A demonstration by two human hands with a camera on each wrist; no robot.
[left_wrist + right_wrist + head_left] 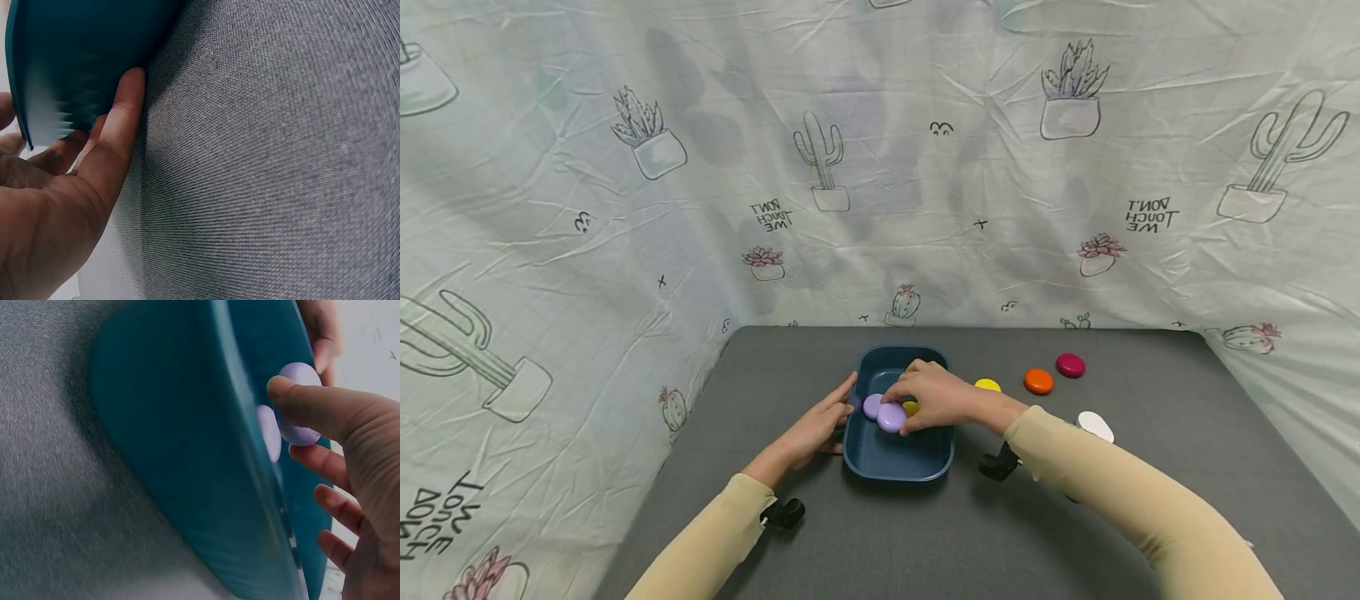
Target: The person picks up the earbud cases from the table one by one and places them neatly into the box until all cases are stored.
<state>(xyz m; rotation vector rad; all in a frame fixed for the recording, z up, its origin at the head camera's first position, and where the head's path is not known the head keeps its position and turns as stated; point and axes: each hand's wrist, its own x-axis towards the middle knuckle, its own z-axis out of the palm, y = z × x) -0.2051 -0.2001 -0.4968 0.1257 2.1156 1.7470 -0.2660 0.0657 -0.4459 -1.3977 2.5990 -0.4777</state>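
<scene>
A dark blue rectangular tray (898, 467) stands on the grey table. My right hand (943, 396) reaches into it and pinches a smooth lilac disc (891, 417) between thumb and fingers, seen closer in the right wrist view as a lilac disc (300, 434) held just above the rim. Beside it in the tray is a second lilac disc (872, 406); a yellow disc (912, 408) shows partly behind my fingers. Against the tray's left side rests my left hand (808, 429), its extended fingers (122, 119) touching the outer wall.
Right of the tray lie a yellow disc (987, 385), partly covered by my wrist, an orange disc (1038, 382), a crimson disc (1071, 365) and a white disc (1095, 426) beside my right sleeve. A cactus-print cloth (880, 167) hangs behind the table.
</scene>
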